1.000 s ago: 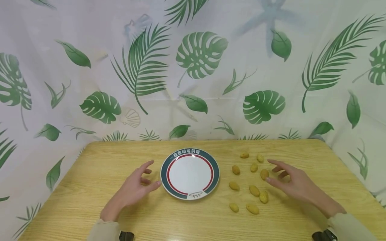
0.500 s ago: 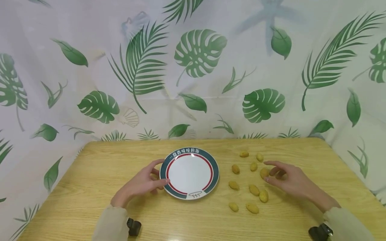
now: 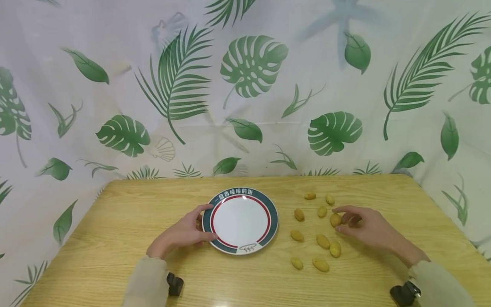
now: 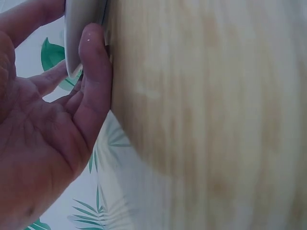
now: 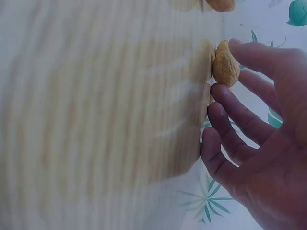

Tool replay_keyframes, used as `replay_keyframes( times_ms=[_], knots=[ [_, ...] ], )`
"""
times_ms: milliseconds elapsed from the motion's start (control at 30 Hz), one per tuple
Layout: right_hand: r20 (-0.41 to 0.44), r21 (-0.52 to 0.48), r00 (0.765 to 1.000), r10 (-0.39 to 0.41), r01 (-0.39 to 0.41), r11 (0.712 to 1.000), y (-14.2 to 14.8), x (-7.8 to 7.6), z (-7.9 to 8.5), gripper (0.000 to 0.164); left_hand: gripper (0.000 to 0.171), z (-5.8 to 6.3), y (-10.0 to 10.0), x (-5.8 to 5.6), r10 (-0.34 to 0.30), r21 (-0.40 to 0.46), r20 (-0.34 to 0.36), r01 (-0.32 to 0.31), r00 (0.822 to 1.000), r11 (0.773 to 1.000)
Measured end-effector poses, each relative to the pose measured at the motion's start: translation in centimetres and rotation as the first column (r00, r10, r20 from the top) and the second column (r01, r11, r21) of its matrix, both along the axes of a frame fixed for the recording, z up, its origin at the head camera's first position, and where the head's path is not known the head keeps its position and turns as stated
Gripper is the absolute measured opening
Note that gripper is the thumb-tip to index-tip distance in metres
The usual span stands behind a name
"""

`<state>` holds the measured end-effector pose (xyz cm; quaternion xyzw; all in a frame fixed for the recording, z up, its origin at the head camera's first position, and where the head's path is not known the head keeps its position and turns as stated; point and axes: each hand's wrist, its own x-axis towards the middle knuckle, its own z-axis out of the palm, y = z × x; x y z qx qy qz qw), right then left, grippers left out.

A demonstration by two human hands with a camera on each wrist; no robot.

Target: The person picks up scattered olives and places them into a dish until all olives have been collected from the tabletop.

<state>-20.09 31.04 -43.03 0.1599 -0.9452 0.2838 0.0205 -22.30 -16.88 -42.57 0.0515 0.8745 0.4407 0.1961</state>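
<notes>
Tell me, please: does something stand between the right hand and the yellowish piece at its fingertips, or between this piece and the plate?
Nothing visible stands between the right hand and that piece. Toward the plate, a second piece lies near the direct line and a third piece roughly on it.

I have both arms reaching in from below, left forearm [image 3: 147, 279] and right forearm [image 3: 439, 281] slanting inward. My left hand [image 3: 184, 232] holds its thumb [image 3: 208, 236] apart from its index finger [image 3: 205, 207]; my right hand [image 3: 368, 226] arches thumb and index toward each other, its remaining fingers [image 5: 228, 129] bent.
</notes>
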Motion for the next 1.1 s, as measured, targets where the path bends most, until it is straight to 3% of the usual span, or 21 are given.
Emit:
replay_keyframes(
  times_ms=[500,667,933,1100],
  knots=[
    [0.0,-0.016,1.0,-0.002,0.002,1.0,-0.4,-0.5,0.0,0.024,0.087,0.2,0.5,0.1,0.028,-0.045,0.019,-0.027,0.999,0.999],
    [-0.009,-0.029,1.0,-0.007,0.006,1.0,-0.5,-0.4,0.0,0.024,0.087,0.2,0.5,0.2,0.008,-0.041,0.024,-0.007,1.0,0.999],
    [-0.036,-0.127,0.999,0.013,-0.017,0.992,-0.9,-0.3,0.5,0.025,0.086,0.4,0.7,-0.2,0.003,-0.091,0.008,-0.002,1.0,0.996],
    [-0.054,-0.183,0.998,0.037,-0.047,0.982,-1.7,-0.4,1.0,0.027,0.087,0.3,0.6,-0.1,0.016,-0.078,0.024,-0.014,1.0,0.997]
  ],
)
